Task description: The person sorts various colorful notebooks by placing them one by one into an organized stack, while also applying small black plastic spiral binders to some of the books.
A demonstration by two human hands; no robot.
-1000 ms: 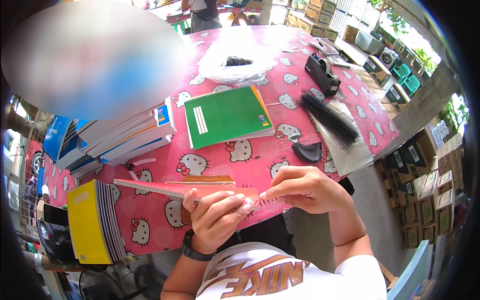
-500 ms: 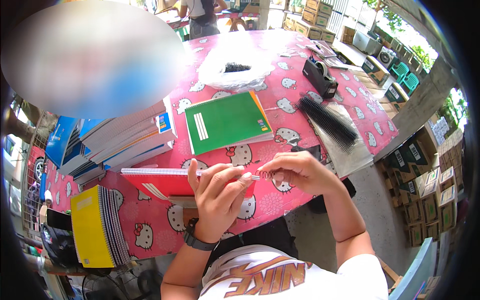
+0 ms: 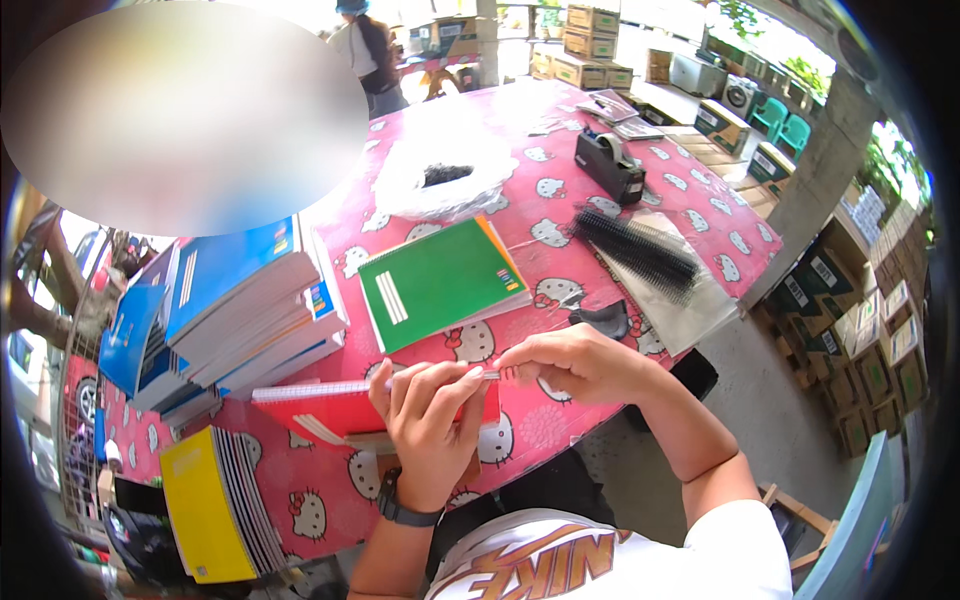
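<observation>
A red notebook (image 3: 318, 412) stands tilted on its edge at the table's near side, its spine of punched pages facing up. My left hand (image 3: 432, 408) is closed on the notebook near its right end, fingers over the spine. At that same end a short piece of red spiral wire (image 3: 508, 374) sticks out of the holes. Thumb and finger of my right hand (image 3: 592, 362) pinch this wire close to the notebook's corner. Beyond my hands lies a green notebook (image 3: 445, 282) on top of others.
Stacked blue notebooks (image 3: 235, 285) rise at the left, with a pile of yellow notebooks (image 3: 215, 505) nearer me. On the pink patterned table (image 3: 545, 430) are black spiral coils (image 3: 640, 255) on a clear plastic sheet, a black tape dispenser (image 3: 610, 168) and a white plastic bag (image 3: 400, 190).
My right hand has come closer to the notebook's end, and less of the red wire shows between the two. My left hand keeps its hold. The whole view has shifted a little.
</observation>
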